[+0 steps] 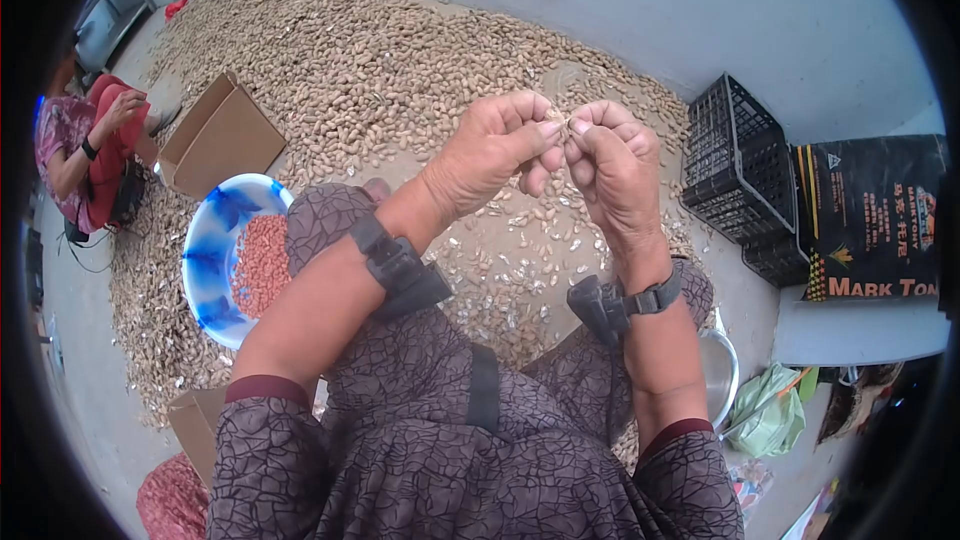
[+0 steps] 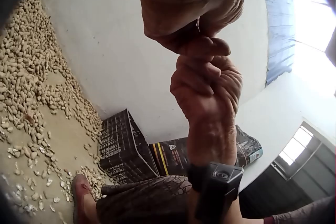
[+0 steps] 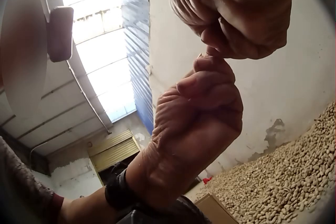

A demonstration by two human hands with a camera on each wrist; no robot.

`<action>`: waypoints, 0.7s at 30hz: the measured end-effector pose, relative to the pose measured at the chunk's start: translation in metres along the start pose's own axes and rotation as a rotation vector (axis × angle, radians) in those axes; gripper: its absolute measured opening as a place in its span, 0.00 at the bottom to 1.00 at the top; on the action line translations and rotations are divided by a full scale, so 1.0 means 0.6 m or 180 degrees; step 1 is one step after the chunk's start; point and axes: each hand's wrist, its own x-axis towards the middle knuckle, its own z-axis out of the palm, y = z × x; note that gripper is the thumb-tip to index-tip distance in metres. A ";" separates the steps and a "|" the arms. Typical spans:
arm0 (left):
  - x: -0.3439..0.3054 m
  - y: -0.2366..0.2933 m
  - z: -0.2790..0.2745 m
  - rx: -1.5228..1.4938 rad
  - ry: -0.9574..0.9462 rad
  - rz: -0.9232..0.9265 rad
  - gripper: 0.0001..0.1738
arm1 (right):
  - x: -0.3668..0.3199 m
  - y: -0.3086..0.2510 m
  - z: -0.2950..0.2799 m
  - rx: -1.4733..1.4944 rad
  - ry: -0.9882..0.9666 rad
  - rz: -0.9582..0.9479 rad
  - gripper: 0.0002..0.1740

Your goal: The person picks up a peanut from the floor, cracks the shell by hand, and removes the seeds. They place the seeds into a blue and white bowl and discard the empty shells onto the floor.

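In the head view, my left hand [image 1: 492, 148] and right hand [image 1: 622, 162] meet fingertip to fingertip above the floor. Thumbs and curled fingers of both pinch one small pale peanut [image 1: 563, 120], largely covered by the fingertips. The left wrist view has the left hand [image 2: 191, 11] close over the right hand [image 2: 207, 90]; from the right wrist the right hand [image 3: 239, 16] shows nearest. Below them, a big heap of unshelled peanuts [image 1: 380, 60] spreads over the floor. Shelled pink peanuts [image 1: 262, 265] lie in a blue-and-white basin [image 1: 205, 280] beside the left knee.
Black plastic crates [image 1: 735, 155] and a printed black sack [image 1: 870, 220] stand at the right. A cardboard box [image 1: 222, 135] sits behind the basin, near another seated person [image 1: 85, 155]. Beside the right leg are a metal bowl [image 1: 720, 375] and a green bag [image 1: 770, 410].
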 end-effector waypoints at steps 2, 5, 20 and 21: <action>0.000 -0.001 0.001 -0.0064 -0.0045 -0.0055 0.07 | 0.004 -0.001 -0.003 -0.0097 -0.0010 -0.0023 0.04; 0.002 -0.005 0.005 -0.0278 -0.0106 -0.0071 0.07 | 0.010 -0.011 -0.016 -0.0080 0.0033 0.0011 0.04; -0.034 -0.015 -0.027 -0.0149 -0.0370 -0.0852 0.09 | -0.012 -0.015 0.005 -0.1998 -0.1143 -0.0642 0.04; -0.037 -0.015 -0.028 -0.0196 -0.0373 -0.0863 0.08 | -0.013 -0.014 0.007 -0.2177 -0.1165 -0.0721 0.04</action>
